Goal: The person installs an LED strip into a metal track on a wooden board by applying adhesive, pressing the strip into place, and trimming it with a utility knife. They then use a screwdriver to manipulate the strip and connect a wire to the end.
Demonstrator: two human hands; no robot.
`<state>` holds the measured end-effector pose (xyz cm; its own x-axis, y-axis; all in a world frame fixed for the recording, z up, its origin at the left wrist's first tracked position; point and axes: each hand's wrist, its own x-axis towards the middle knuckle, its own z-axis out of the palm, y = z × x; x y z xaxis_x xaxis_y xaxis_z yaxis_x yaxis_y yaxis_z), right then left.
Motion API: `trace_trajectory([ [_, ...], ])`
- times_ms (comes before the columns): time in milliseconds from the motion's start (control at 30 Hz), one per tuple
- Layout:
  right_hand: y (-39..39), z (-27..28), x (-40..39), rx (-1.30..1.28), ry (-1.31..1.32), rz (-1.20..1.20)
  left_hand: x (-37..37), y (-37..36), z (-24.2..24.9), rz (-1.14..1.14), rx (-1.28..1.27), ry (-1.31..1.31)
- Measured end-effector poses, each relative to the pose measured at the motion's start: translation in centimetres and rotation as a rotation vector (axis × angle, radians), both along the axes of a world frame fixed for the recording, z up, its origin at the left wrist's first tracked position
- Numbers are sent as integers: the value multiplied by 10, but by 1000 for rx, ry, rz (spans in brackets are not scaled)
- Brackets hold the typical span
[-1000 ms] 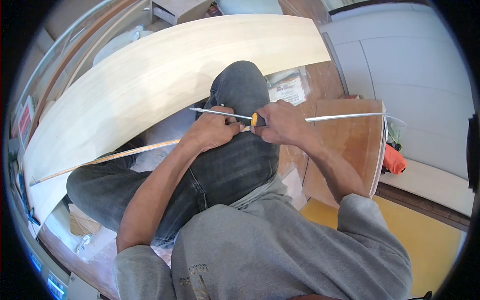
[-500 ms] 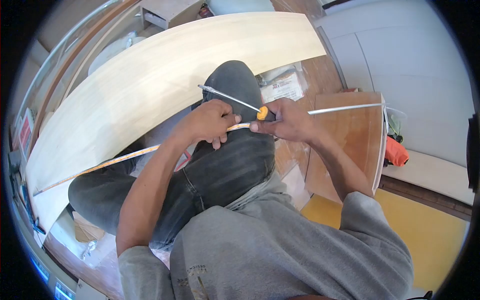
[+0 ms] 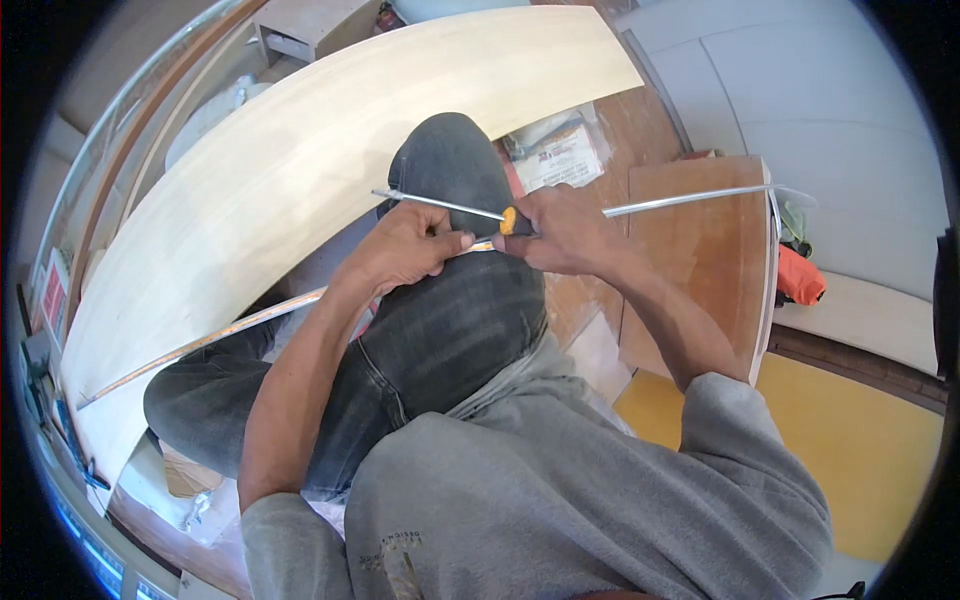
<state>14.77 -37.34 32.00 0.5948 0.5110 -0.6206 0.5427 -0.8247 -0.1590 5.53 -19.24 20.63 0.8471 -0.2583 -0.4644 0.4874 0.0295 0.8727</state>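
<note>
A long thin strip, silvery with an orange line, runs across my lap from the lower left to the upper right. My left hand pinches it over my thigh, fingers closed. Close beside it, my right hand grips the strip as well. A screwdriver with a long metal shaft and an orange-yellow handle is also in my right hand, its tip pointing left past my knee. The strip's right part extends beyond my right wrist. Small details between the fingertips are hidden.
A long curved pale board lies beyond my knees. To the right are a brown wooden panel, a yellow surface and an orange-red item. A printed packet lies on the floor behind my knee.
Both hands have shifted slightly left with the screwdriver. The gap between my hands is smaller, and the strip's right part is tilted a little more. The whole view has shifted slightly.
</note>
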Motion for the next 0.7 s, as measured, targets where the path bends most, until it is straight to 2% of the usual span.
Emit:
trace_trajectory([
  [67, 0, -1, -3, -11, -124, 122, 1, -2, -1, -8, 44, 2],
  [200, 2, -1, -6, -30, -141, 143, 0, -5, -6, 3, 94, -69],
  [433, -4, -1, -5, 32, -166, 193, 2, 7, 4, -58, 108, -16],
  [500, -4, 1, -6, 88, -171, 194, -1, 17, -5, -46, -247, 140],
  [533, -2, 7, -6, 103, -136, 184, -3, 20, -7, -45, -245, 140],
  [600, 2, 16, -6, 121, -106, 169, -7, 22, -3, -104, -227, -30],
  [700, 9, 22, -4, 137, -54, 99, -12, 16, 10, -57, -112, -113],
])
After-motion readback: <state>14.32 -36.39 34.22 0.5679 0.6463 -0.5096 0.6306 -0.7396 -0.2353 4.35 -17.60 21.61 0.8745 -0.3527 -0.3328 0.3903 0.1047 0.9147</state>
